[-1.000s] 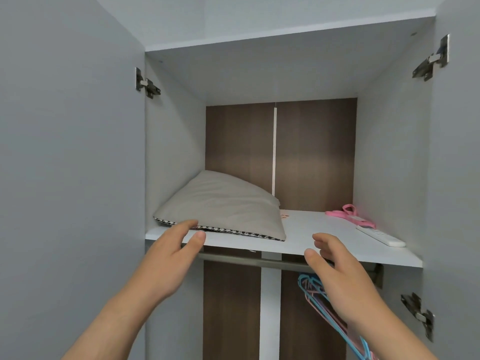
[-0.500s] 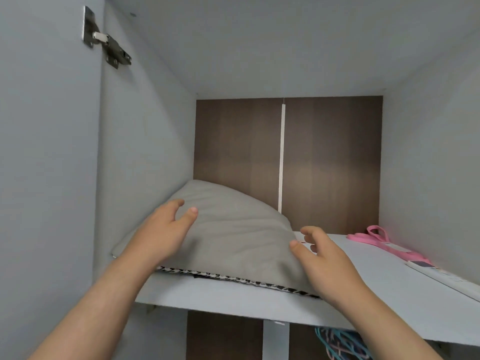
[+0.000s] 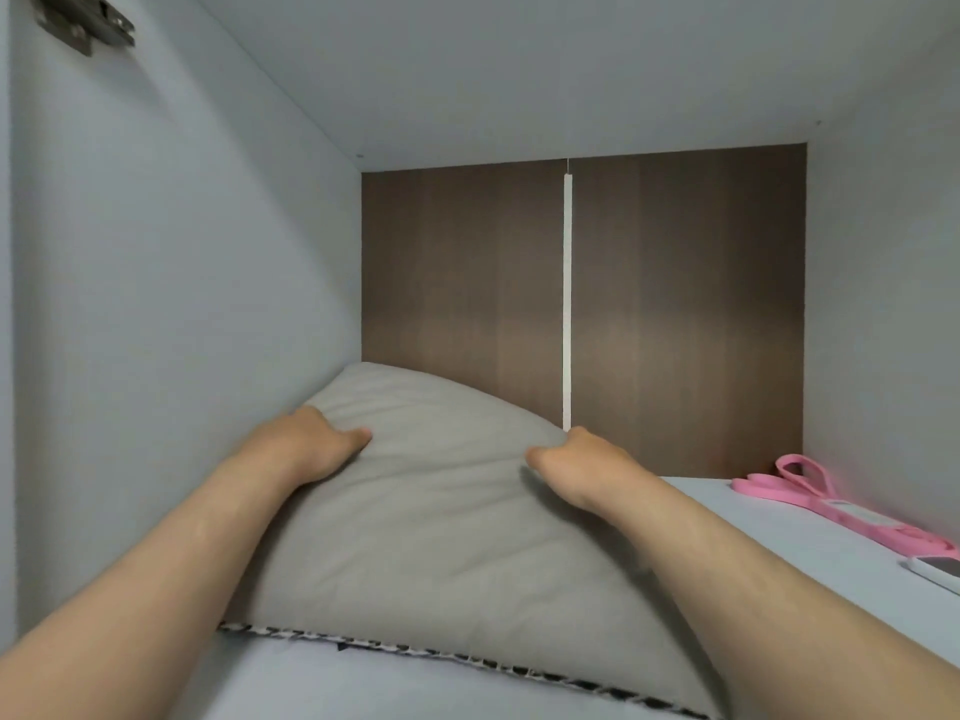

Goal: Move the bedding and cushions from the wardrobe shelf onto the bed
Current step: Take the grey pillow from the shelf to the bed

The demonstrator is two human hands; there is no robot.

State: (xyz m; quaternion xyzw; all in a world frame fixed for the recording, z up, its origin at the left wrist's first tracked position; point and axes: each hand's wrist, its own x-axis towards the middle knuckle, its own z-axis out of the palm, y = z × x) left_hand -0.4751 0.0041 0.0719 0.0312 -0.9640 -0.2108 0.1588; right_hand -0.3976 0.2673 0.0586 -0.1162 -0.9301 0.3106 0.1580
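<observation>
**Fingers dug into the cushion, nothing lifted yet**

Fingers of the left hand are curled down over the far left side of the grey cushion, and the right hand is hooked the same way over its right edge, thumbs pressed into the fabric. So both hands look closed on it, though the fingertips are hidden behind the cushion's bulge.

Head view is the only one: the cushion sits on the wardrobe shelf, tucked against the left wall, with a black-and-white patterned edge showing underneath. Can't tell if that's a second piece or just its underside.

Risk-wise, I'd say a sloppy pull could sweep sideways into the pink hanger and the white remote lying on the right of the shelf. No bed in view.
</observation>
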